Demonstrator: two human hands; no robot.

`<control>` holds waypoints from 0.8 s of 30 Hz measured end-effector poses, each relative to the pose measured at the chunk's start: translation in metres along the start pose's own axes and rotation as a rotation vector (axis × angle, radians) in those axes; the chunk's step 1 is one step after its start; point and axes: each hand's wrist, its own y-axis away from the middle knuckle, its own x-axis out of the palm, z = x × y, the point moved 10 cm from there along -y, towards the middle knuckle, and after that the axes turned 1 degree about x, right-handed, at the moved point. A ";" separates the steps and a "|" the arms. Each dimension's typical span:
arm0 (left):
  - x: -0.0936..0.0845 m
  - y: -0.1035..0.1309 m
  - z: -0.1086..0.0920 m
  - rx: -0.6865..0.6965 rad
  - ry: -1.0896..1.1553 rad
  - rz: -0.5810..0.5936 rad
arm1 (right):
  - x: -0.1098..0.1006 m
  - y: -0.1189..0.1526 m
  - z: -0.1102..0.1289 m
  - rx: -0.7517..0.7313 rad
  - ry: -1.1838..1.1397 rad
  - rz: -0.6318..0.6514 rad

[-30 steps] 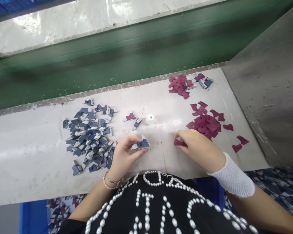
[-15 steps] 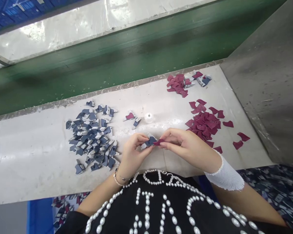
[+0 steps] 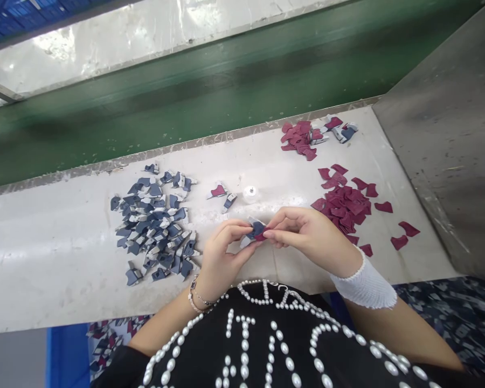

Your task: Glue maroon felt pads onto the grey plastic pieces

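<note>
Between thumb and fingers, my left hand (image 3: 226, 250) pinches a small navy-and-grey plastic part (image 3: 255, 228) above the near middle of the table. My right hand (image 3: 303, 233) grips a small maroon piece (image 3: 261, 236) by its edge and holds it against the navy part, overlapping its right side. Fingertips hide some of both pieces. Just beyond my hands lie a grey part with a maroon face (image 3: 218, 191) and a navy-and-grey part (image 3: 229, 201), beside a round white knob with a metal pin (image 3: 250, 194).
A heap of navy-and-grey parts (image 3: 156, 221) lies left. Maroon pieces form a pile (image 3: 345, 207) at right and a smaller one (image 3: 298, 139) behind it. A green belt (image 3: 186, 102) runs behind the table; a metal panel (image 3: 448, 140) stands right. A blue bin (image 3: 67, 355) is below left.
The maroon piece has moved left and now overlaps the navy part more. My right hand has come closer to my left, and the view has shifted slightly.
</note>
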 end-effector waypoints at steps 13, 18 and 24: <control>-0.002 0.000 -0.013 0.062 -0.045 -0.020 | 0.003 -0.004 0.000 0.015 -0.037 -0.023; -0.005 0.001 -0.010 0.031 -0.008 -0.048 | 0.003 -0.002 0.006 -0.022 -0.044 -0.049; -0.009 0.001 -0.014 0.055 -0.015 -0.065 | 0.004 0.002 0.009 -0.027 -0.075 -0.041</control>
